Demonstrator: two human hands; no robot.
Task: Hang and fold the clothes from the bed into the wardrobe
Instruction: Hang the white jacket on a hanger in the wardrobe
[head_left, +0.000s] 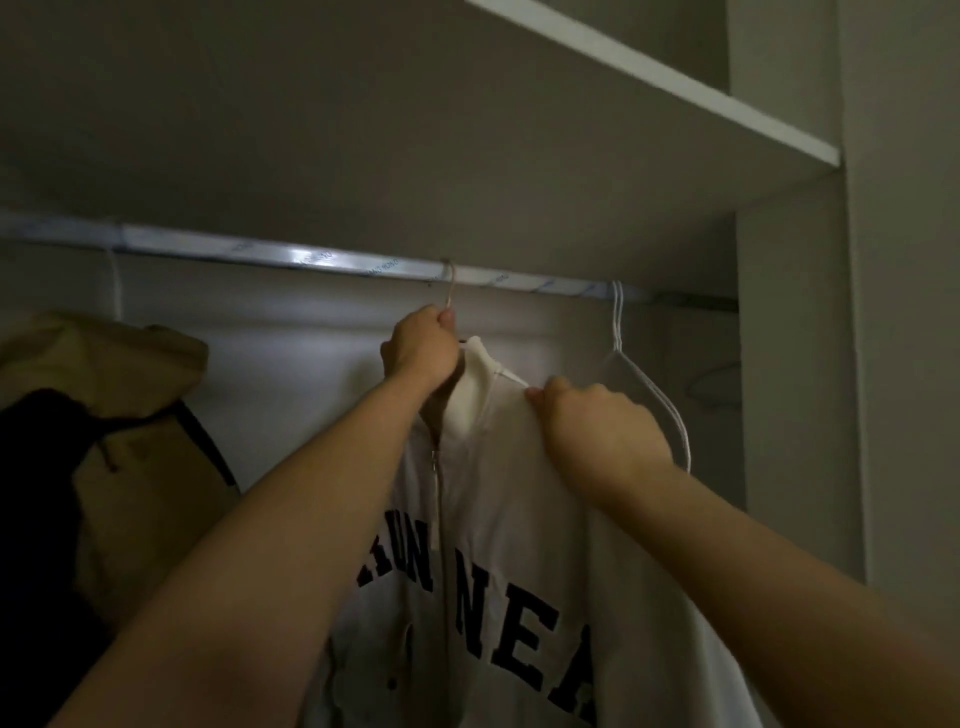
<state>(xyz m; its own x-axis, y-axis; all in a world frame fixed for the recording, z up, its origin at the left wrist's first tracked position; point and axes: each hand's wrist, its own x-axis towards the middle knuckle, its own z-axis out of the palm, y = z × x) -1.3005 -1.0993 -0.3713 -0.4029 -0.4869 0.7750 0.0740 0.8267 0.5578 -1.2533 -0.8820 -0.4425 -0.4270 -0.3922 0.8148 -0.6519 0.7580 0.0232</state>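
Note:
A white zip-up jacket (498, 519) with black block letters hangs on a pinkish hanger (450, 288) whose hook sits over the wardrobe's metal rail (311, 258). My left hand (422, 347) grips the hanger's neck just below the hook, above the jacket's collar. My right hand (597, 423) pinches the jacket's shoulder seam to the right of the collar. Most of the hanger is hidden inside the jacket.
An empty white wire hanger (631, 364) hangs on the rail just right of my right hand. A tan hooded garment (119, 415) over something black hangs at the left. A white shelf (675, 98) runs above, and the wardrobe's side panel (795, 364) stands at the right.

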